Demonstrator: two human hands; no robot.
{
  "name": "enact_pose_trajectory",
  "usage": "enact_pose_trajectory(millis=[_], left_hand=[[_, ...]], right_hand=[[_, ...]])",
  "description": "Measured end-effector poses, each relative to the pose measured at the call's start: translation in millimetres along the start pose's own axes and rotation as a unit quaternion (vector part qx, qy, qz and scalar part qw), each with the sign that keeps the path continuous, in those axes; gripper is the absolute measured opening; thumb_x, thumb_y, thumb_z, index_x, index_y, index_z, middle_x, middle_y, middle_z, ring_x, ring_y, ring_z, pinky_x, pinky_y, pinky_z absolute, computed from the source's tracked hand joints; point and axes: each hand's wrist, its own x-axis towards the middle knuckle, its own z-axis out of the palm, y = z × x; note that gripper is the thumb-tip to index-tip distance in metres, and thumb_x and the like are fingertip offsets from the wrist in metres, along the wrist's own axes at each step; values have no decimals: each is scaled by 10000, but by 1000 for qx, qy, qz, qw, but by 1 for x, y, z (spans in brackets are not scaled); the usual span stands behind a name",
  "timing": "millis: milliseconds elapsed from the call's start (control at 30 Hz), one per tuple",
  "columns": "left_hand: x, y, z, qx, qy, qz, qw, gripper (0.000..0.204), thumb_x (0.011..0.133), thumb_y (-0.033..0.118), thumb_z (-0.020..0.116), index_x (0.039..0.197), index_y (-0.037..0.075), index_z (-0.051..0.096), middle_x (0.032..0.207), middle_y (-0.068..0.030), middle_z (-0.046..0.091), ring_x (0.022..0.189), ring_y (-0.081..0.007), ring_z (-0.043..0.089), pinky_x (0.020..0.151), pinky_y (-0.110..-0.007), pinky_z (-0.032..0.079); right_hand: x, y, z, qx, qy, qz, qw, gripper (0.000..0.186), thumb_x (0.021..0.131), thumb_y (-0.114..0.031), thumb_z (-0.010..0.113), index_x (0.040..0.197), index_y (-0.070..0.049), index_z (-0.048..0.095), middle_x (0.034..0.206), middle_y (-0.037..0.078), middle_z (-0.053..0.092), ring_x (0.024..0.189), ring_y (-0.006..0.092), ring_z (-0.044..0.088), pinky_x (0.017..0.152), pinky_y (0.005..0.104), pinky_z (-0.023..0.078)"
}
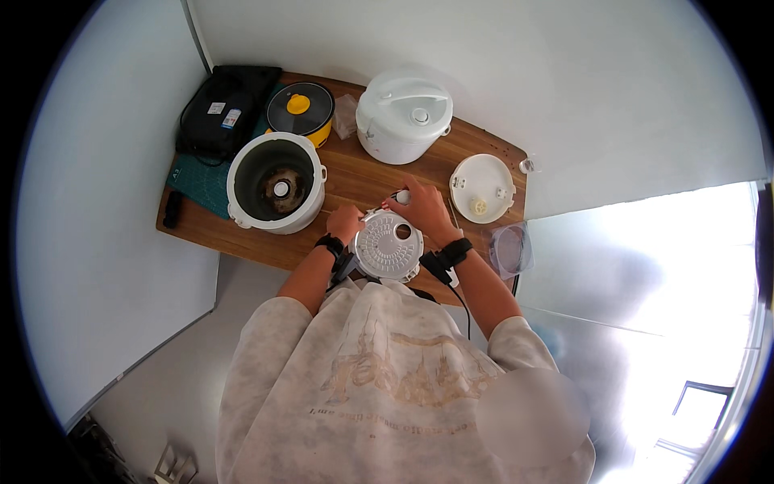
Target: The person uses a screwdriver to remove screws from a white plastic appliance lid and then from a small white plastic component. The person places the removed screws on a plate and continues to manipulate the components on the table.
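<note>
A round white plastic plate (385, 252) with slotted vents and one larger round hole lies close to my body, at the table's front edge. My left hand (347, 223) grips its upper left rim with curled fingers. My right hand (427, 213) is closed over the plate's far edge, pinching a small, light-coloured piece (401, 196). A thin dark part runs from that piece toward my left fingers; its kind is too small to tell. Both wrists carry black straps. Left of my hands stands an open white rice cooker body (239, 194), its dark inside showing a central round piece.
Behind my hands stands a white lidded rice cooker (395, 143). A yellow pot (321, 133) with a dark lid and a black bag (211, 121) are back left, near a green cutting mat (197, 184). Rightward lie a white round cover (477, 179) and a clear plastic container (509, 250). Walls flank the table.
</note>
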Motion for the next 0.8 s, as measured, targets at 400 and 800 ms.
enact_pose_trajectory(millis=[400, 800], left_hand=[[1, 0, 2, 9, 11, 10, 1000, 305, 752, 273, 780, 1033, 154, 769, 900, -167, 723, 821, -327, 704, 761, -427, 569], [0, -1, 0, 3, 13, 14, 1000, 297, 754, 267, 776, 1033, 165, 770, 908, -167, 722, 845, -330, 701, 789, -432, 564]], right_hand=[[-2, -1, -6, 12, -35, -12, 999, 481, 754, -384, 801, 1038, -32, 639, 855, 183, 703, 781, 374, 679, 687, 431, 541], [-5, -9, -8, 8, -66, -85, 994, 307, 846, -298, 694, 1089, -122, 632, 1008, 147, 671, 870, 383, 661, 736, 466, 537]])
